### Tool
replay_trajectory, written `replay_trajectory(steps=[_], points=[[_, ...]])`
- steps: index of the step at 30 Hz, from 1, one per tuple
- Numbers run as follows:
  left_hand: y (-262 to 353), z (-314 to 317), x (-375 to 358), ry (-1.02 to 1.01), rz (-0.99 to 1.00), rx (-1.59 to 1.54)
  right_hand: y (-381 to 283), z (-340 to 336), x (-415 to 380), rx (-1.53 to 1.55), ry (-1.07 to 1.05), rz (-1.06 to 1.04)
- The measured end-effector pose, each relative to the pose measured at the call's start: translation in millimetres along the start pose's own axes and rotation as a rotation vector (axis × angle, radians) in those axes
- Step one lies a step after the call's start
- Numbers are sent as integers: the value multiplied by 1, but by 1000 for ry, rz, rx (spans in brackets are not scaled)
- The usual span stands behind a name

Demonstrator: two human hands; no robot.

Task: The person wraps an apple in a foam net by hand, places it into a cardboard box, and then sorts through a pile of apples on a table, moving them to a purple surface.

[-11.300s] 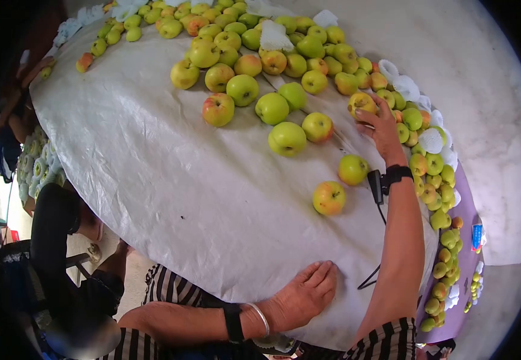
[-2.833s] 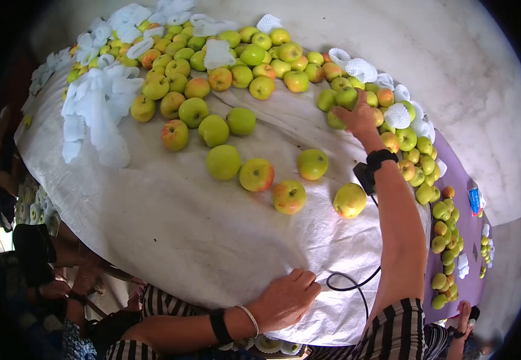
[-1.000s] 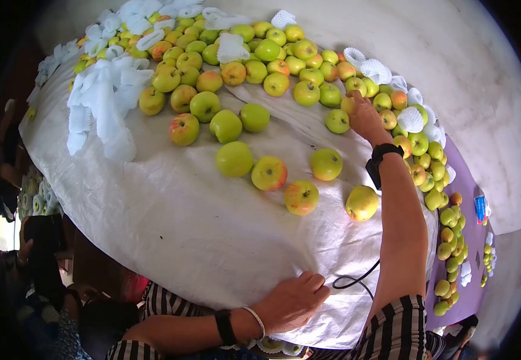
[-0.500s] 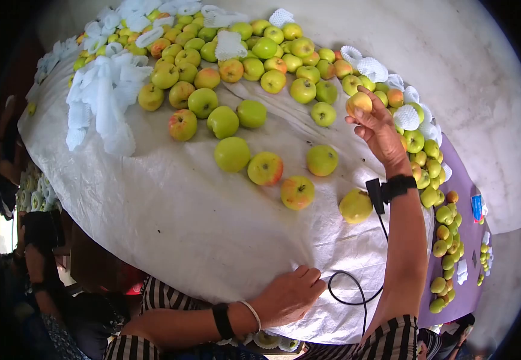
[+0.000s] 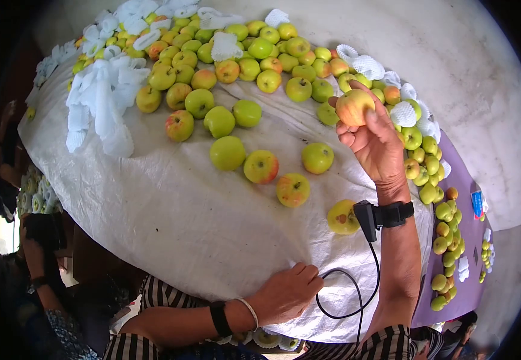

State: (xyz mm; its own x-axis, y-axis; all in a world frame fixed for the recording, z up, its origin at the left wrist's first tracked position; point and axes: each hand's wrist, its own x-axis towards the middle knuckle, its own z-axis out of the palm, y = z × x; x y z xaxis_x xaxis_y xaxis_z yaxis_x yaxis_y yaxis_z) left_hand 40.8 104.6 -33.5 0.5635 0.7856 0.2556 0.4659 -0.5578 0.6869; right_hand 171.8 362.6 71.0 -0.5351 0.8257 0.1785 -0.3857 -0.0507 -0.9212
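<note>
A yellow apple with a red-orange blush [image 5: 355, 108] is held up in the fingers of my right hand [image 5: 376, 147], above the white sheet [image 5: 200, 210]. My left hand [image 5: 287, 294] rests on the sheet near the table's front edge, its fingers curled in and no object showing in them. Close to my right wrist lies a yellow-green apple with a brown spot [image 5: 343, 217]. Several loose apples, among them a reddish one [image 5: 262, 167] and a green one [image 5: 317, 158], lie on the sheet left of my right hand.
A large heap of apples [image 5: 260, 48] covers the far side and runs down the right edge. White foam nets [image 5: 107, 90] lie piled at the left. A black cable [image 5: 362, 294] hangs from my right wristband. At far left, another person's arm [image 5: 35, 258] shows.
My right hand has drawn nearer and turned, bringing the apple closer to me. The spotted apple by my wrist has shifted left and rolled. My left hand has barely moved.
</note>
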Motion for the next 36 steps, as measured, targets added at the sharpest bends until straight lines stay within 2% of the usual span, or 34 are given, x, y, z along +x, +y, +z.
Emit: replay_trajectory(steps=[10,13,19,22,25,28,29,35,36], points=[[-1,1,-1,-13,2,-3,5,-3,-9,126,-97,97],[-1,0,-1,-16,3,-7,3,12,-15,80,-7,80],[0,1,-1,-15,-8,0,16,17,-16,-549,131,-155],[0,3,-1,1,-10,5,8,12,-19,-341,153,-114],[0,3,-1,12,-8,1,5,-1,-23,88,104,-33],[1,0,0,13,-11,-4,-1,-11,-29,383,-44,49],[1,-1,0,13,-14,-4,-1,-12,-31,378,-6,43],[1,-1,1,6,-12,-8,5,-26,-34,444,-187,63],[1,-1,1,11,-8,-9,5,-24,-36,411,-112,52]])
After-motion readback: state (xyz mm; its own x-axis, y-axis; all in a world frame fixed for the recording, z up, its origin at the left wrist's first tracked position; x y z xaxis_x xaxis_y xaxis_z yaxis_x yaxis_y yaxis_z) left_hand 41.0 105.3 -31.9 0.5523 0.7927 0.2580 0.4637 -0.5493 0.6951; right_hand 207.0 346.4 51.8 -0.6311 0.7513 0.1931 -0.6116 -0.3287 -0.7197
